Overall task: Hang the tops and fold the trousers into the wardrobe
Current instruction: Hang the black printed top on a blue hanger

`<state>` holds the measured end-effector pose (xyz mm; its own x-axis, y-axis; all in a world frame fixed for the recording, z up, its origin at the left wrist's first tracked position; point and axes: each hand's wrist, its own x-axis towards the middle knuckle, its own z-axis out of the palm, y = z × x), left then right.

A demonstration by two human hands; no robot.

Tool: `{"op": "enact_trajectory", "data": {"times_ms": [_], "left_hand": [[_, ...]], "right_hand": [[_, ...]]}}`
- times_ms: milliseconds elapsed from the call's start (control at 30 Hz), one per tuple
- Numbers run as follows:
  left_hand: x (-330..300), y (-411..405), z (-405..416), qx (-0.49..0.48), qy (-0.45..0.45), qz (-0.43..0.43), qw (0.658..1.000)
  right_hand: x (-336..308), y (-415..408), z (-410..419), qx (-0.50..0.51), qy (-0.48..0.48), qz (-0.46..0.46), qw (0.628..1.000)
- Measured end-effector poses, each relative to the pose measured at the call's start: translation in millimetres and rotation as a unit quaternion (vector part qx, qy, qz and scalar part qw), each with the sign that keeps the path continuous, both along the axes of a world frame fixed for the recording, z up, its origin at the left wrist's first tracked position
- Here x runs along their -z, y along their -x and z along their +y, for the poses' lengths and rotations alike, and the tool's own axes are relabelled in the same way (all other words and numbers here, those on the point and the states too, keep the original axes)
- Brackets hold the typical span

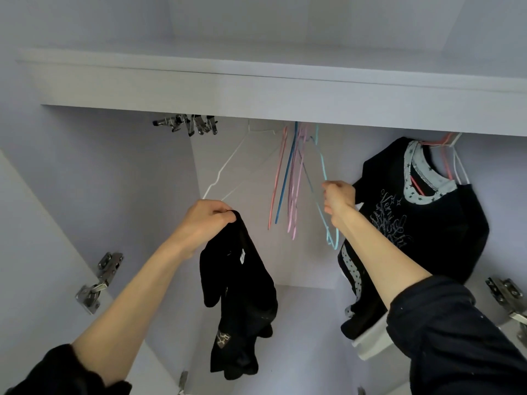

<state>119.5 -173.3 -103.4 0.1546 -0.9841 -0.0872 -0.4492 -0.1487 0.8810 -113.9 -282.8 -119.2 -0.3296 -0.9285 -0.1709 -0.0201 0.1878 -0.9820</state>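
Left hand [206, 216] raised inside the wardrobe [114, 181], fingers [225, 214] curled and gripping the top edge of a black top [238, 297]. The cloth bunches right at the fingertips and hangs straight down below the hand, a small white label showing on it. The hand sits just at the lower end of a white hanger [228, 163]; cannot tell if the fingers also touch that hanger.

Right hand [339, 198] further right, fingers closed on the wire of a light blue hanger [323, 166], pinching it about mid-length. The hanger's upper end goes up behind the shelf edge [285, 106], lower end pokes out below the wrist.

Counts: 2 hands, 2 black tops. The 2nd black top [427, 223] already hangs at the right on a pink hanger [445, 155], printed front, star-pattern collar, just right of the right hand and partly behind the forearm. 1 white hanger at centre left. Bunch of hangers [288, 178] in the middle between the hands: pink, blue, lilac, overlapping too much for an exact count. More white wire beside the pink hanger at the far right. Cluster of metal clips [194, 125] up left under the shelf, number unclear. 2 door hinges in view: left hinge [99, 282], right hinge [507, 297]. Dark sleeves on both arms.
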Motion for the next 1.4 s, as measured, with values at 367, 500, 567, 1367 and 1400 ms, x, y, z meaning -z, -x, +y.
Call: {"op": "enact_trajectory", "data": {"times_ms": [367,500,567,1367,1400], "left_hand": [[11.8,25.4,0.8,0.036,0.020,-0.017,0.999],[21.9,34.6,3.1,0.018,0.038,-0.036,0.998],[30.1,37.5,4.9,0.008,0.029,-0.016,0.999],[121.6,81.5,16.3,-0.098,-0.263,0.118,0.953],[124.8,81.8,17.8,-0.090,-0.266,0.107,0.954]], "right_hand": [[33.7,43.9,27.9,0.095,0.043,0.050,0.993],[64.3,69.7,60.1,0.120,0.012,0.076,0.990],[82.6,81.9,83.2,0.128,0.049,0.048,0.989],[157.9,162.7,159.9,0.100,-0.064,-0.218,0.969],[157.2,163.3,161.6,0.081,-0.045,-0.242,0.966]]}}
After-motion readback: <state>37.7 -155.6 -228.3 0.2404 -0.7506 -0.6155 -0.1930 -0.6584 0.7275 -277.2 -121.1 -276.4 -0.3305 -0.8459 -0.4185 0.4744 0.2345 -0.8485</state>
